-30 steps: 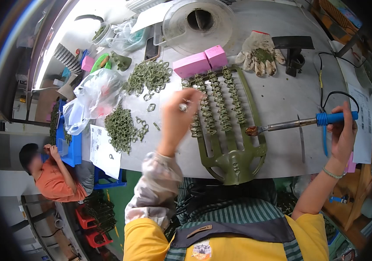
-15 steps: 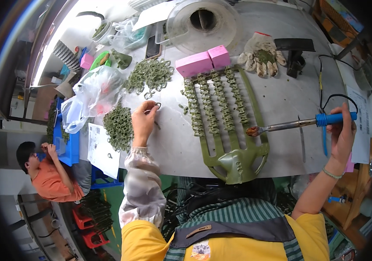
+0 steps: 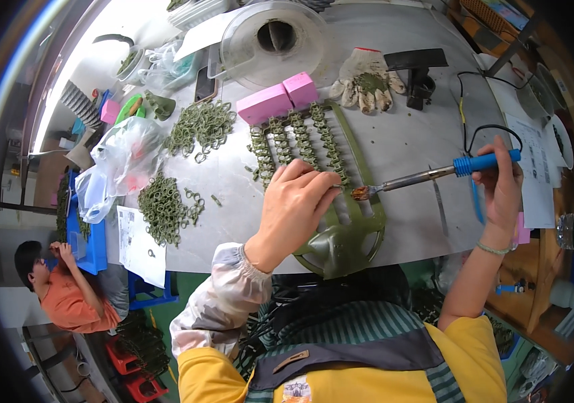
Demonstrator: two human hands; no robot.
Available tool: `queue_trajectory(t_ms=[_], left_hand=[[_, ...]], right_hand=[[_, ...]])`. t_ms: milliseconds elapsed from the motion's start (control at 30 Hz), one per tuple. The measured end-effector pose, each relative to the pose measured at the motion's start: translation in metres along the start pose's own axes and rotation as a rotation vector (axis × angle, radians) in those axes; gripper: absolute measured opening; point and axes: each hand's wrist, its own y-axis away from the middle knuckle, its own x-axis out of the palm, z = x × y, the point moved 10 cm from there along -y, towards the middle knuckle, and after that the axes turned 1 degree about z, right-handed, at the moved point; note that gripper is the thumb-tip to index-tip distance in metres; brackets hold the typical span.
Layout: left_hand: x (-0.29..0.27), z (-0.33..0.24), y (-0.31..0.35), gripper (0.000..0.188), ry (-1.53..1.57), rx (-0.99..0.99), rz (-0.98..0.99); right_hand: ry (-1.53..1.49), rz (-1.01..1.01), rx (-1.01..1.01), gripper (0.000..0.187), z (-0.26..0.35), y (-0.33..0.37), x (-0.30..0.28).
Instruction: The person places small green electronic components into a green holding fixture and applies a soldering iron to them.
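My right hand [image 3: 502, 185] grips the blue handle of a soldering iron [image 3: 428, 176], its brown-coated tip over the lower right of a green slotted frame [image 3: 340, 248]. Rows of small green rings [image 3: 301, 141] line the frame's bars. My left hand [image 3: 297, 208] hovers over the frame, thumb and forefinger pinched on a small green ring, mostly hidden, close beside the iron's tip. Whether ring and tip touch, I cannot tell. To the left lie a pile of green rings [image 3: 160, 211] and another ring pile [image 3: 203, 126].
Two pink blocks [image 3: 277, 101] stand behind the frame. A stained glove [image 3: 367, 84] and a black stand [image 3: 420, 74] are at the back right, with a cable [image 3: 492, 127]. Plastic bags [image 3: 125, 154], a phone [image 3: 205, 84] and a printed sheet [image 3: 142, 245] lie left. A co-worker [image 3: 72, 289] sits further left.
My left hand has moved right, from beside the ring piles to over the frame near the iron's tip, carrying the ring. The view has shifted; my right hand stays on the soldering iron.
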Motion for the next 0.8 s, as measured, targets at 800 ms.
queue_trajectory(t_ms=[800], left_hand=[[0.026, -0.023, -0.024, 0.014, -0.130, 0.193, 0.203]], right_hand=[[0.058, -0.036, -0.017, 0.037, 0.002, -0.013, -0.038]])
